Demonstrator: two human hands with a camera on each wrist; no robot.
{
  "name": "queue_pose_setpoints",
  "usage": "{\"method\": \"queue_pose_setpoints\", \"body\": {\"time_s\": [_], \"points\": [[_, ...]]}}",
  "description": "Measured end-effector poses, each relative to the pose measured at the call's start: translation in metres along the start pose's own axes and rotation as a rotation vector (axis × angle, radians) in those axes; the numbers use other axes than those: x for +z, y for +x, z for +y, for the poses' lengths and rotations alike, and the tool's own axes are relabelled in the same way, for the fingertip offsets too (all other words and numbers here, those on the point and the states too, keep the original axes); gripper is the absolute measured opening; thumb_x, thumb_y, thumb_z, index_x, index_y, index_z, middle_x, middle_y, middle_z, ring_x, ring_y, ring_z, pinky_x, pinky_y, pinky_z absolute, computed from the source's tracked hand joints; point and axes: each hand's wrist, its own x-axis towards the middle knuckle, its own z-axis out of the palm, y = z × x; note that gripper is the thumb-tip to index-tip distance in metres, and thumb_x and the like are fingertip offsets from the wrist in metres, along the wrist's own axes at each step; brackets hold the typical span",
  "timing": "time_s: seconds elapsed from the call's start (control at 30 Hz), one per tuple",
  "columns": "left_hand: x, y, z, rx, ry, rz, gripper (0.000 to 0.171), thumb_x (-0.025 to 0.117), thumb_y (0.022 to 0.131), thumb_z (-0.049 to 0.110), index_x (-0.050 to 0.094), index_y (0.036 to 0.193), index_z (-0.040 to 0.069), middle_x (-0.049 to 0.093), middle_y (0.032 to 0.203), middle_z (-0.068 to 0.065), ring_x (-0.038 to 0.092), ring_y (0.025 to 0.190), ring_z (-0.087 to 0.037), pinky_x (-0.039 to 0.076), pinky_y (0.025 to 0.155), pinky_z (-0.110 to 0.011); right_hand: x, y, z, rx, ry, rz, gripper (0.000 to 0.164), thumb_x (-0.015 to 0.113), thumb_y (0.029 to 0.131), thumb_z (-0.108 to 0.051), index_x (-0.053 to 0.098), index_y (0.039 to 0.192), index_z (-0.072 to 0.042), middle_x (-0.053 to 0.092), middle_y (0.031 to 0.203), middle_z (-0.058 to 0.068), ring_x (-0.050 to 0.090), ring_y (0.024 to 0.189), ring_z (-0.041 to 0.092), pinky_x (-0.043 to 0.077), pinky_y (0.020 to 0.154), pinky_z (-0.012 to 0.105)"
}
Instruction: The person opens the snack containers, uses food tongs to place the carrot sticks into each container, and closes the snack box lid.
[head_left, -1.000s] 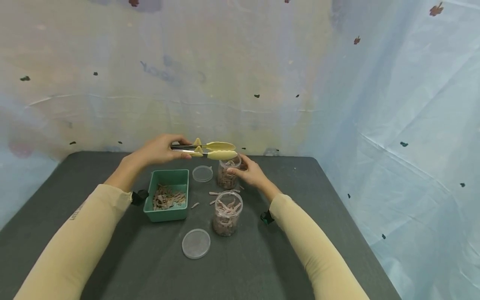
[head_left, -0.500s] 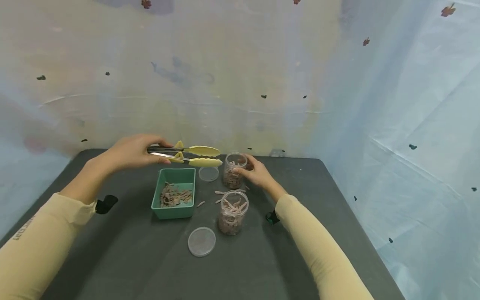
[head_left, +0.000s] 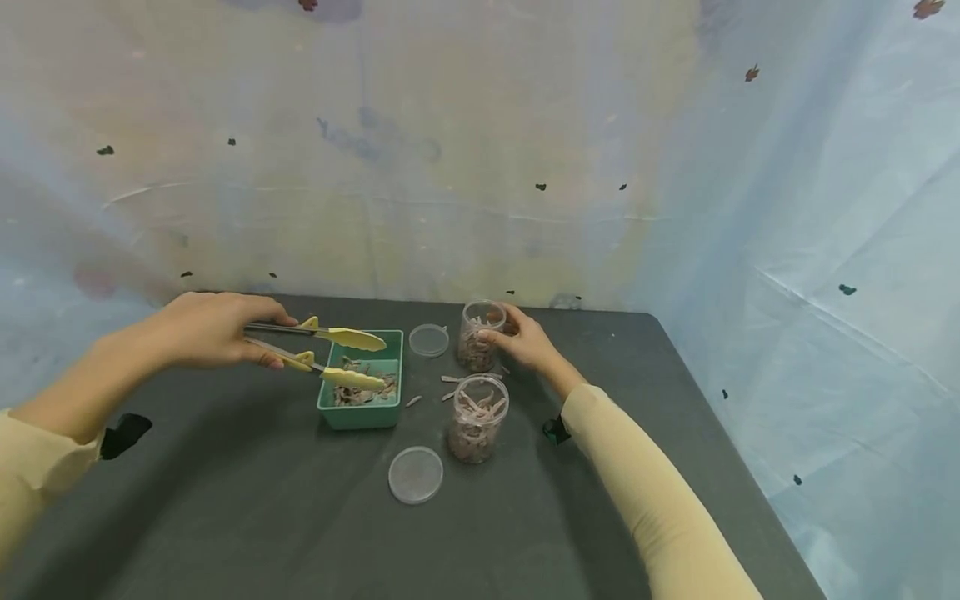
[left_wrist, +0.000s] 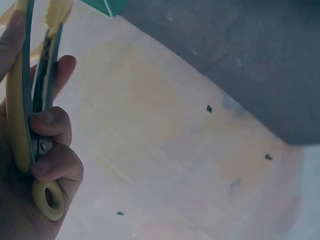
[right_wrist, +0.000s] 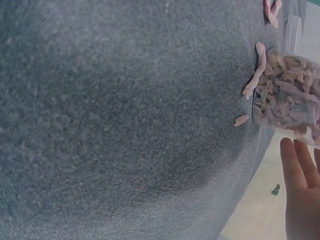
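My left hand (head_left: 217, 331) grips a pair of tongs (head_left: 351, 338) with yellow tips and metal arms. The tips are spread apart over the green bin (head_left: 362, 419), with nothing between them. Brownish dried strips (head_left: 352, 393) lie in the bin. In the left wrist view, the fingers curl round the yellow handle (left_wrist: 19, 115) and the end ring shows below them. My right hand (head_left: 528, 343) holds the far clear jar (head_left: 477, 350) by its side, thumb in front. That jar stands upright on the table, lidless, with strips (right_wrist: 290, 92) inside.
A second lidless jar (head_left: 472, 442) of strips stands nearer me. One clear lid (head_left: 416, 475) lies in front of the bin, another lid (head_left: 429, 340) behind. A few loose strips (head_left: 413, 401) lie on the dark table (head_left: 315, 517). A plastic curtain hangs behind.
My left hand has carried the tongs left and down, from over the far jar to over the green bin. My right hand stays on the far jar. The head view has shifted slightly.
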Motion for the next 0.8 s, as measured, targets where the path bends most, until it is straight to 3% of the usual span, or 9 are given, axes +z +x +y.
{"method": "queue_pose_setpoints", "body": {"time_s": [0.27, 0.43, 0.8], "points": [[-0.007, 0.017, 0.011, 0.051, 0.151, -0.095, 0.074, 0.085, 0.073, 0.066, 0.072, 0.128, 0.019, 0.071, 0.126, -0.006, 0.071, 0.098, -0.026, 0.051, 0.060, -0.041, 0.001, -0.001, 0.006, -0.009, 0.000, -0.001, 0.070, 0.068, 0.103, -0.039, 0.036, 0.162, -0.018, 0.055, 0.152, 0.008, 0.056, 0.136, 0.031, 0.048, 0.107, 0.052], [-0.012, 0.029, 0.022, 0.029, 0.213, -0.157, 0.078, 0.090, 0.068, 0.064, 0.073, 0.127, 0.015, 0.072, 0.123, -0.010, 0.070, 0.088, -0.026, 0.052, 0.059, -0.042, 0.005, -0.002, 0.006, -0.021, 0.026, 0.007, 0.069, 0.069, 0.103, -0.038, 0.038, 0.161, -0.018, 0.055, 0.151, 0.009, 0.057, 0.136, 0.032, 0.048, 0.107, 0.052], [-0.011, 0.037, 0.028, 0.019, 0.229, -0.244, 0.055, 0.092, 0.075, 0.050, 0.076, 0.117, 0.018, 0.071, 0.096, 0.001, 0.061, 0.074, -0.016, 0.051, 0.060, -0.041, 0.007, -0.004, -0.004, -0.006, 0.010, 0.000, 0.070, 0.068, 0.103, -0.039, 0.036, 0.162, -0.020, 0.054, 0.154, 0.008, 0.055, 0.137, 0.031, 0.047, 0.108, 0.053]]}}
